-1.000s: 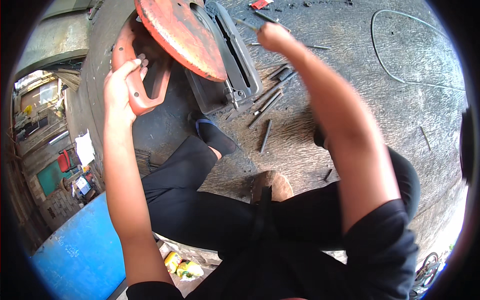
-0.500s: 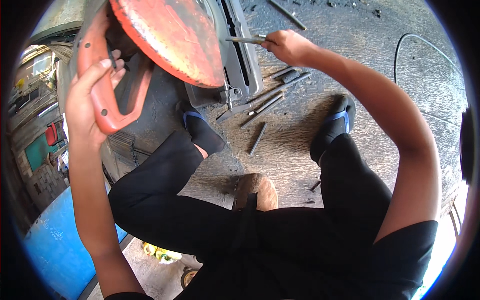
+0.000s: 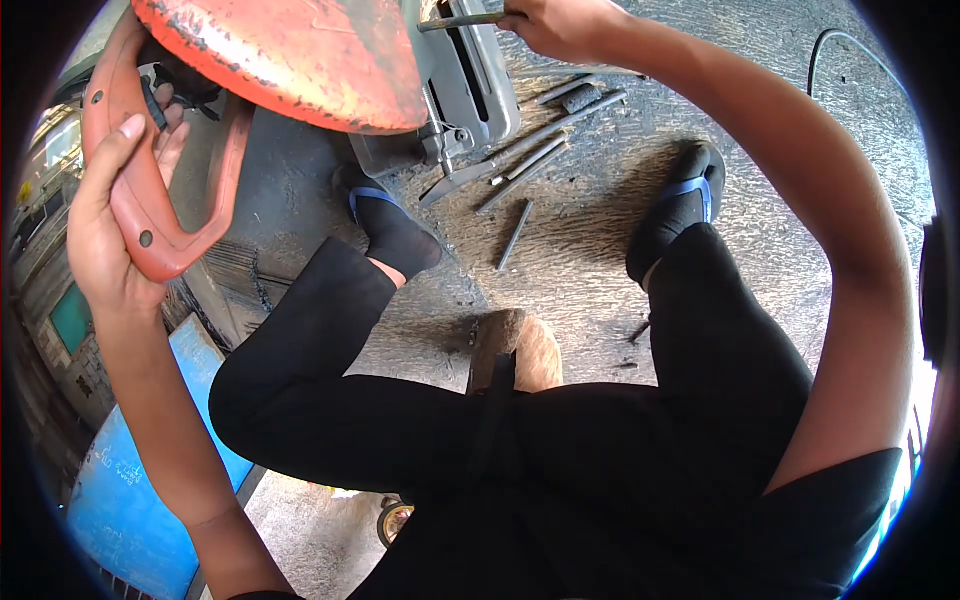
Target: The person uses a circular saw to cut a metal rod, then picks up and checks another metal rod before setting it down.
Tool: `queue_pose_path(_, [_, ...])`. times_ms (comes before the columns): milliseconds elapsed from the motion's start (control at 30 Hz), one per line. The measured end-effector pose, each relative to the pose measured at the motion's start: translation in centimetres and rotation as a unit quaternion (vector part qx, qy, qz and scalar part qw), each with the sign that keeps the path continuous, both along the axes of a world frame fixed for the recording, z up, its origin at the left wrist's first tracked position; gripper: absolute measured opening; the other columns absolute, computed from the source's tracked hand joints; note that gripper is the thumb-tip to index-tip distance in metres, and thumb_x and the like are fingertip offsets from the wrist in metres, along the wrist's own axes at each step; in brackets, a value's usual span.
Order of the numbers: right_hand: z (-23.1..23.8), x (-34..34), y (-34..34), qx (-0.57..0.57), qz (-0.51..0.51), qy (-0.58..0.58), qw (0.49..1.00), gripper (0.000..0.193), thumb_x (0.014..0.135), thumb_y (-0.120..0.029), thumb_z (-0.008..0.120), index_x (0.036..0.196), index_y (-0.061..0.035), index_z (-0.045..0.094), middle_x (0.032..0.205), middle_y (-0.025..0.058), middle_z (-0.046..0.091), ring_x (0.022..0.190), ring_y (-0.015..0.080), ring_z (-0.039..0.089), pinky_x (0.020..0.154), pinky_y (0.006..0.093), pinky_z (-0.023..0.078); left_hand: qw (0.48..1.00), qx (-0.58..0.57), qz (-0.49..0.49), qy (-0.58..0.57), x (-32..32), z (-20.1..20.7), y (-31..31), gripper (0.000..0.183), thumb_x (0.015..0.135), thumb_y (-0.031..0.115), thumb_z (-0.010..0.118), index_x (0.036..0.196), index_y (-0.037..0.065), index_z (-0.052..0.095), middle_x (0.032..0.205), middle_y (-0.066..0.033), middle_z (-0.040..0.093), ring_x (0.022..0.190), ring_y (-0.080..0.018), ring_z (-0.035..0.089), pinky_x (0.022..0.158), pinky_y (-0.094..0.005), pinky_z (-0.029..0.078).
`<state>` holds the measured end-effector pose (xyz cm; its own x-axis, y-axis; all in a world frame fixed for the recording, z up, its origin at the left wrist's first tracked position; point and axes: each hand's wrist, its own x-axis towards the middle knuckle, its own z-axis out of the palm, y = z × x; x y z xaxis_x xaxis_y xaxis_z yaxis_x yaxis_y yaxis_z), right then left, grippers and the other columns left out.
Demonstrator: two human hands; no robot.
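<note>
A cut-off saw stands at the upper left, with a worn orange blade guard (image 3: 290, 70) and an orange loop handle (image 3: 160, 235). My left hand (image 3: 115, 200) wraps round this handle, thumb on one side and fingertips by a dark trigger inside the loop. At the top, my right hand (image 3: 565, 25) pinches a thin metal rod (image 3: 460, 21). The rod's free end reaches over the saw's grey base (image 3: 490, 85), close to the guard's right side. The guard hides the cutting disc.
Several cut metal rods (image 3: 530, 150) lie on the worn floor right of the base, with a shorter piece (image 3: 515, 235) nearer me. My feet in blue-strapped sandals flank them. A wooden block (image 3: 510, 345) is between my legs; a blue panel (image 3: 150, 470) stands lower left. A cable (image 3: 815, 50) curves at right.
The view has shifted, so the base and rods sit higher. Saw handle and my left hand have moved left and away from the base. The rod's end has shifted slightly left over the base.
</note>
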<state>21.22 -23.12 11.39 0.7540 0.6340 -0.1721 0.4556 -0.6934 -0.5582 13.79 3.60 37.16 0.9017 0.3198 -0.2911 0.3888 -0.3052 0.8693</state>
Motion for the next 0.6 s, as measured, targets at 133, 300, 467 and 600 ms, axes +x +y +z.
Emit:
queue_pose_path(133, [-0.38,-0.16,-0.4,0.037,-0.008,-0.032,0.999,0.029,0.086,-0.028,0.055,0.076,-0.003,0.065,0.073,0.0215,0.064,0.071,0.04,0.064,0.063,0.0477,0.051,1.0,-0.014,0.01,0.017,-0.1,0.02,0.29,0.054,0.089,0.009,0.057,0.135,-0.007,0.033,0.123,-0.0203,0.05,0.112,-0.0246,0.054,0.102,-0.0361,0.043])
queue_pose_path(300, [-0.13,-0.43,-0.28,0.043,0.002,-0.098,0.994,0.028,0.085,-0.028,0.056,0.073,-0.0043,0.065,0.069,0.0199,0.064,0.068,0.0389,0.064,0.062,0.0474,0.051,1.0,0.022,-0.004,-0.002,-0.11,-0.2,0.39,0.048,0.086,0.01,0.062,0.126,-0.008,0.043,0.11,-0.0177,0.057,0.105,-0.0239,0.059,0.098,-0.0338,0.047])
queue_pose_path(467, [0.15,-0.72,-0.38,0.046,-0.014,-0.116,0.992,0.026,0.084,-0.027,0.057,0.072,-0.006,0.066,0.067,0.0179,0.064,0.065,0.0376,0.064,0.06,0.0462,0.051,1.0,0.028,0.012,0.004,-0.08,-0.19,0.14,0.045,0.085,0.01,0.063,0.124,-0.008,0.046,0.108,-0.018,0.058,0.102,-0.0238,0.06,0.095,-0.033,0.049])
queue_pose_path(600, [0.26,-0.9,-0.42,0.04,-0.014,-0.113,0.993,0.025,0.084,-0.027,0.058,0.073,-0.0063,0.066,0.067,0.0177,0.063,0.064,0.0377,0.063,0.06,0.0462,0.05,0.999,0.032,0.024,0.008,-0.12,-0.17,0.0,0.044,0.085,0.01,0.062,0.123,-0.008,0.047,0.108,-0.0178,0.059,0.101,-0.0237,0.06,0.095,-0.0328,0.049])
